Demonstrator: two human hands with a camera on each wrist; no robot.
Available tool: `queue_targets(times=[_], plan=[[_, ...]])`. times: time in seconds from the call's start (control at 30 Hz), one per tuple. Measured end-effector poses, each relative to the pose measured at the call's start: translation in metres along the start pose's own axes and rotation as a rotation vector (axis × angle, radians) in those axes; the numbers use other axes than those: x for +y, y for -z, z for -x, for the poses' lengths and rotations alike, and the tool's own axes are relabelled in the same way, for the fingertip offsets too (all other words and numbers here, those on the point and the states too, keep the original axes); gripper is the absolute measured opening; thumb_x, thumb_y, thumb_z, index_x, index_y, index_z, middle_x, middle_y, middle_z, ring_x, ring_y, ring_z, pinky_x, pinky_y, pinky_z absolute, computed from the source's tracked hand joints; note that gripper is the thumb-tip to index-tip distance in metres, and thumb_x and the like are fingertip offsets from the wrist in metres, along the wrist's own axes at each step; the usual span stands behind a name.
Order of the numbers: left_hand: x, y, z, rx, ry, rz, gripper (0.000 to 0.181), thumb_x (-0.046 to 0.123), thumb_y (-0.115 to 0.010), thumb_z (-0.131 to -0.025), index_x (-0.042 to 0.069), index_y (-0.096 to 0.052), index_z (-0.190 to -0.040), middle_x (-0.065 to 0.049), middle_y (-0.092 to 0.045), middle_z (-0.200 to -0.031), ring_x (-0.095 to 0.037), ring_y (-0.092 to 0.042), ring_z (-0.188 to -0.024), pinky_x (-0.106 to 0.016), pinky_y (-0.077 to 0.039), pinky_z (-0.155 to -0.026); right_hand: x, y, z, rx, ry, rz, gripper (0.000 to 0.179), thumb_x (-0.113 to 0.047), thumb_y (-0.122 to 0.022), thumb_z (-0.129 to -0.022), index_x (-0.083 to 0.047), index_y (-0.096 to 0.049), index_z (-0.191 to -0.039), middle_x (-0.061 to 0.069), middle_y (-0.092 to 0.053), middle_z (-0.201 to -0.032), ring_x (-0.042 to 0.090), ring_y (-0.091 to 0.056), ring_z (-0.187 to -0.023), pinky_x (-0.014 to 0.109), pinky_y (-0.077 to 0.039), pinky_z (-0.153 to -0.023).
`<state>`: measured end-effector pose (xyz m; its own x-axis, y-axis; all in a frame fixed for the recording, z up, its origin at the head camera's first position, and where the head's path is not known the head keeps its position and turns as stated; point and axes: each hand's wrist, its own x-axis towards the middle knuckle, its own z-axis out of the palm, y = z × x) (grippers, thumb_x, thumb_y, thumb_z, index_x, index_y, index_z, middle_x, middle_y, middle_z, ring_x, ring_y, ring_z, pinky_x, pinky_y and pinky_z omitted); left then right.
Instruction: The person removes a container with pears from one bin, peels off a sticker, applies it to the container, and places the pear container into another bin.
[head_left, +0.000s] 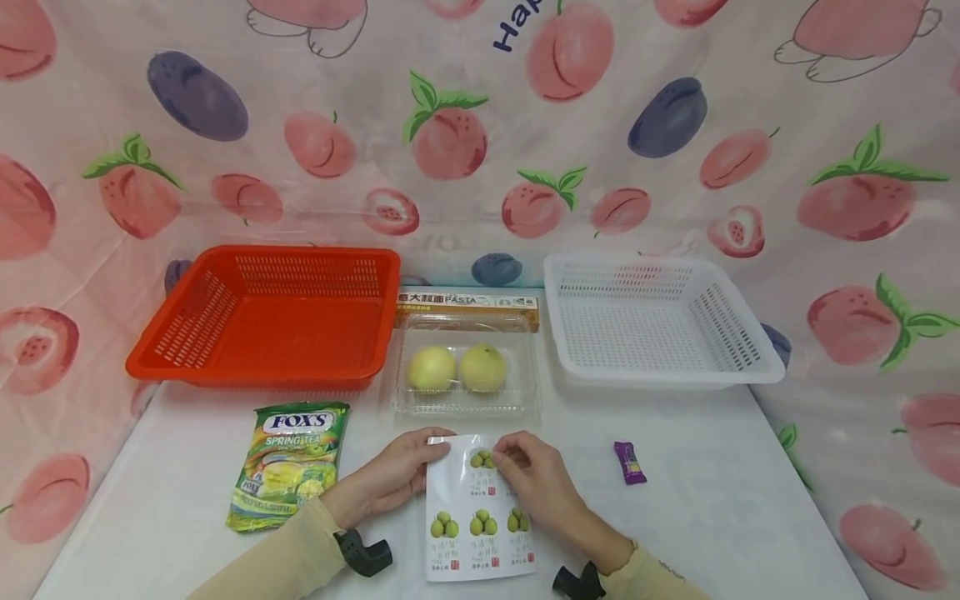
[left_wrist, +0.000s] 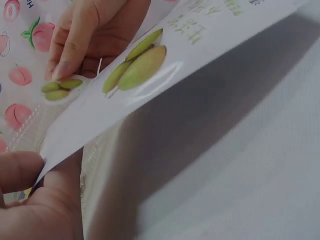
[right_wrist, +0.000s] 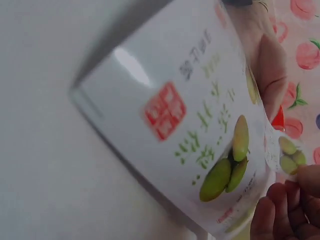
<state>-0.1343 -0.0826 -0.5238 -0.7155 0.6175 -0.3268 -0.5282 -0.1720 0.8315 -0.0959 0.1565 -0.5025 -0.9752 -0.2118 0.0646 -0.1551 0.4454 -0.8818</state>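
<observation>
A white sticker sheet (head_left: 457,492) printed with green fruit and writing is held up over the table. My left hand (head_left: 393,472) pinches its upper left edge, thumb in front and fingers behind. At the top of the sheet, my right hand (head_left: 538,482) pinches one fruit sticker (right_wrist: 289,154) by its edge between thumb and fingers. That sticker stands partly lifted off the backing in both wrist views. Behind the hands, a clear plastic box (head_left: 517,400) contains two yellow-green round fruits (head_left: 457,369).
A red basket (head_left: 300,354) stands at the back left, a white basket (head_left: 667,354) at the back right. Between them lies a pasta box (head_left: 468,304). A green FOX'S candy bag (head_left: 288,467) lies left of my hands, and a small purple wrapped candy (head_left: 629,462) to the right.
</observation>
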Motion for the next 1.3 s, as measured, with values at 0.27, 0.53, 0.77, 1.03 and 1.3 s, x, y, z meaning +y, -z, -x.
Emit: queue_targets(times=[0.27,0.53,0.77,1.03,1.3], plan=[[-0.003,0.006,-0.001,0.058,-0.002,-0.133,0.038,0.017,-0.050,-0.103,-0.008,-0.045,-0.132,-0.020,-0.062,-0.119,-0.031,-0.064,-0.104,-0.045,-0.054,-0.084,0.003,0.007,-0.003,-0.042,-0.043,-0.178,0.013,-0.023,-0.065,-0.096,-0.011,-0.065,-0.101,0.001,-0.064,-0.094,0.023,-0.062,-0.085,0.029,-0.054,-0.073],[0.008,0.002,0.008,0.246,-0.050,-0.468,0.050,0.026,-0.061,-0.098,-0.003,-0.042,-0.134,-0.014,-0.065,-0.111,-0.025,-0.065,-0.096,-0.040,-0.055,-0.080,-0.005,0.012,-0.007,-0.037,-0.105,-0.214,0.011,-0.013,-0.064,-0.096,-0.004,-0.066,-0.100,0.006,-0.064,-0.091,0.022,-0.059,-0.084,0.025,-0.051,-0.072],[0.027,0.005,0.025,0.408,-0.107,-0.757,0.028,0.019,-0.065,-0.095,0.000,-0.060,-0.115,-0.008,-0.065,-0.103,-0.023,-0.065,-0.090,-0.036,-0.056,-0.077,-0.001,0.015,-0.012,-0.031,-0.069,-0.233,0.014,-0.015,-0.067,-0.094,-0.003,-0.066,-0.101,0.006,-0.065,-0.092,0.020,-0.061,-0.085,0.027,-0.053,-0.075],[0.045,0.002,0.035,0.182,-0.144,-0.749,0.030,0.022,-0.063,-0.097,-0.003,-0.068,-0.114,-0.012,-0.069,-0.102,-0.026,-0.067,-0.090,-0.033,-0.056,-0.078,-0.013,0.024,-0.023,-0.058,-0.035,-0.222,0.015,-0.017,-0.066,-0.095,-0.004,-0.067,-0.103,0.006,-0.065,-0.093,0.021,-0.061,-0.083,0.031,-0.054,-0.075],[0.075,-0.020,0.011,0.071,-0.186,-0.520,0.035,0.015,-0.068,-0.094,-0.006,-0.063,-0.120,-0.018,-0.068,-0.108,-0.036,-0.066,-0.100,-0.038,-0.055,-0.083,-0.033,0.036,-0.051,-0.120,-0.038,-0.269,0.020,-0.015,-0.066,-0.095,0.002,-0.066,-0.104,0.009,-0.067,-0.097,0.032,-0.062,-0.085,0.039,-0.055,-0.079]])
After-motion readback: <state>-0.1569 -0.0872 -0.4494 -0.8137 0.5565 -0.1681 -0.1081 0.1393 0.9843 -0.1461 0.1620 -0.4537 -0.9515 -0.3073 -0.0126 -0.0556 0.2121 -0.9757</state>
